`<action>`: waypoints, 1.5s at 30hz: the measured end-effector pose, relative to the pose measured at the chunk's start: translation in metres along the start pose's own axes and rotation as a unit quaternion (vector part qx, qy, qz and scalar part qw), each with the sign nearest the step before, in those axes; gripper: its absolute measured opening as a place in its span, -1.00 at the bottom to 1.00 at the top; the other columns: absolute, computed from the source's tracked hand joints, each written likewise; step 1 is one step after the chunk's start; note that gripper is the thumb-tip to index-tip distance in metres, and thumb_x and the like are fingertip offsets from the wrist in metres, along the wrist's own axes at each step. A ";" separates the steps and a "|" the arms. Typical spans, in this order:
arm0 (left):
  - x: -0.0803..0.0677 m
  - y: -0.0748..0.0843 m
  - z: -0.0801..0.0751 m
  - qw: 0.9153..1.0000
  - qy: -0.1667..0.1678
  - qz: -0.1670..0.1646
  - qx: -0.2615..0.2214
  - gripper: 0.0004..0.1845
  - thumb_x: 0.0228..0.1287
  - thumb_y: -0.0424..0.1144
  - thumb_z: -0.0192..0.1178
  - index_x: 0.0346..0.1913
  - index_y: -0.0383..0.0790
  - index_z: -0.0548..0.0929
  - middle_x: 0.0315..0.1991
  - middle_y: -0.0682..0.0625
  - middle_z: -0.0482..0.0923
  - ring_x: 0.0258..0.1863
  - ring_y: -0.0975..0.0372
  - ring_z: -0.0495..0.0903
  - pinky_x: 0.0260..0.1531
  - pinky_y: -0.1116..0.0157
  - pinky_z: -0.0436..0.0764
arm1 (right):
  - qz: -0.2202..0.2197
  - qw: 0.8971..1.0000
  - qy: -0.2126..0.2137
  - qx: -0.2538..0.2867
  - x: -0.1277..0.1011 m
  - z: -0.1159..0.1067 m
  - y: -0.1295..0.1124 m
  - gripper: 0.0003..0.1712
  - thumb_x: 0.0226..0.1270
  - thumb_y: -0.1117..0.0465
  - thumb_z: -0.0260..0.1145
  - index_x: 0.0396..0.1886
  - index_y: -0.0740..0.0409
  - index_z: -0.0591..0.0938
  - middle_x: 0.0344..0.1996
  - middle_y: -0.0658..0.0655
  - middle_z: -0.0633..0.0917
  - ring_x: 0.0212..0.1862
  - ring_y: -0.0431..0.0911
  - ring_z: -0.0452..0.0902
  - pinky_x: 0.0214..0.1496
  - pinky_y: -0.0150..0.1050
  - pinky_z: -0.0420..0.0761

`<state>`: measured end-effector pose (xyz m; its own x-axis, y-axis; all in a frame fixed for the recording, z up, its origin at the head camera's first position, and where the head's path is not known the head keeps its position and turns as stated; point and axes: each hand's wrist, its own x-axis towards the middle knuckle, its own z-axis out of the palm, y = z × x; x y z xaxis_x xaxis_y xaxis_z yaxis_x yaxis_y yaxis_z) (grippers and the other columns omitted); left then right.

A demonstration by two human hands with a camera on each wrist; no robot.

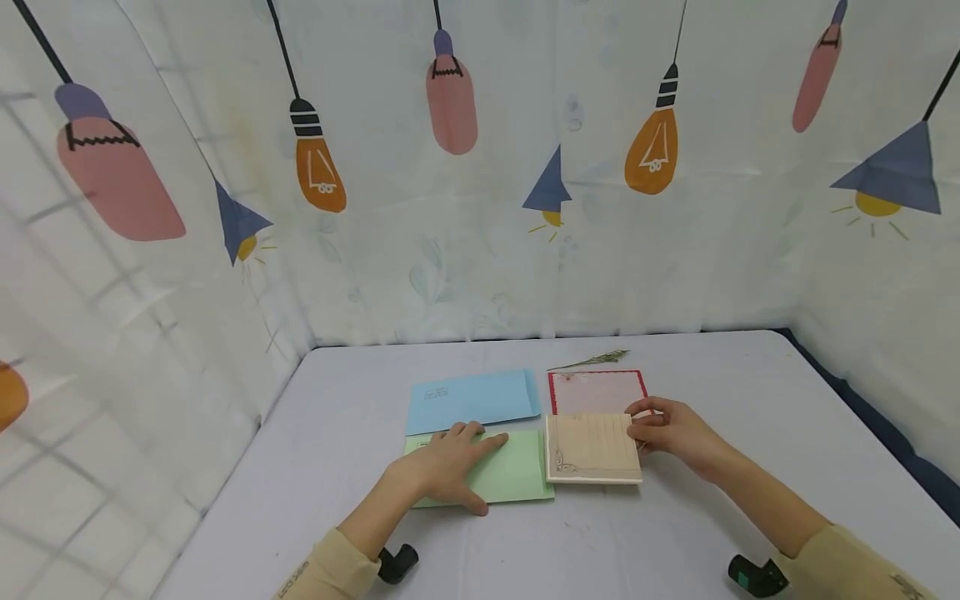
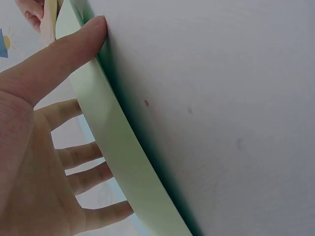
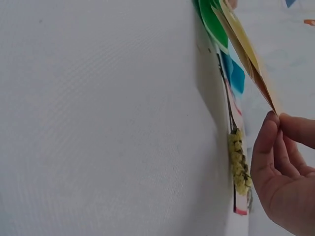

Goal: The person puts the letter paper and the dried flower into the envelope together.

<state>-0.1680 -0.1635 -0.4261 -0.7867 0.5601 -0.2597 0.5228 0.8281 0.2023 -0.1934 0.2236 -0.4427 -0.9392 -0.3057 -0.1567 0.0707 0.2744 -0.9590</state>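
Observation:
My left hand (image 1: 450, 462) lies flat, fingers straight, on a light green envelope (image 1: 517, 479) near the table's front; in the left wrist view its thumb (image 2: 69, 46) presses the green envelope's (image 2: 106, 142) edge. My right hand (image 1: 663, 432) pinches the right edge of a folded cream sheet (image 1: 592, 450) with a scroll ornament, lifting that edge a little off the table; the right wrist view shows fingers (image 3: 275, 157) gripping the cream sheet (image 3: 246, 54). A light blue envelope (image 1: 472, 400) and a red-bordered pink sheet (image 1: 596, 392) lie just behind.
A dried yellow-green sprig (image 1: 592, 360) lies behind the pink sheet, also seen as the sprig (image 3: 237, 162) by my right hand. The grey table (image 1: 750, 392) is enclosed by a lamp-patterned cloth backdrop (image 1: 480, 167). Black wrist mounts (image 1: 397, 562) sit at the front.

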 end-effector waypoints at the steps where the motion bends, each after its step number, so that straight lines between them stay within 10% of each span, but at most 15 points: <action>1: 0.000 0.000 0.000 1.000 0.001 0.001 0.002 0.09 0.05 0.27 0.52 0.62 0.15 0.22 0.49 -0.10 0.21 0.44 -0.03 0.25 0.30 -0.17 0.33 | -0.002 1.000 -0.004 -0.002 0.000 0.000 0.000 -0.50 0.39 0.27 0.42 0.17 0.45 0.46 -0.22 0.18 0.73 -0.23 -0.01 0.64 -0.11 -0.20 0.70; 45: 0.001 0.002 0.000 1.000 0.005 -0.001 0.004 0.07 0.06 0.23 0.53 0.61 0.13 0.24 0.46 -0.10 0.24 0.40 -0.02 0.27 0.29 -0.15 0.33 | -0.012 0.999 -0.036 -0.035 0.005 0.006 0.004 -0.61 0.35 0.31 0.41 0.05 0.44 0.53 -0.33 0.17 0.74 -0.31 0.00 0.67 -0.17 -0.22 0.71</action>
<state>-0.1680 -0.1612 -0.4263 -0.7916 0.5574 -0.2504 0.5229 0.8299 0.1943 -0.1961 0.2175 -0.4490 -0.9133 -0.3776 -0.1524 0.0219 0.3281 -0.9444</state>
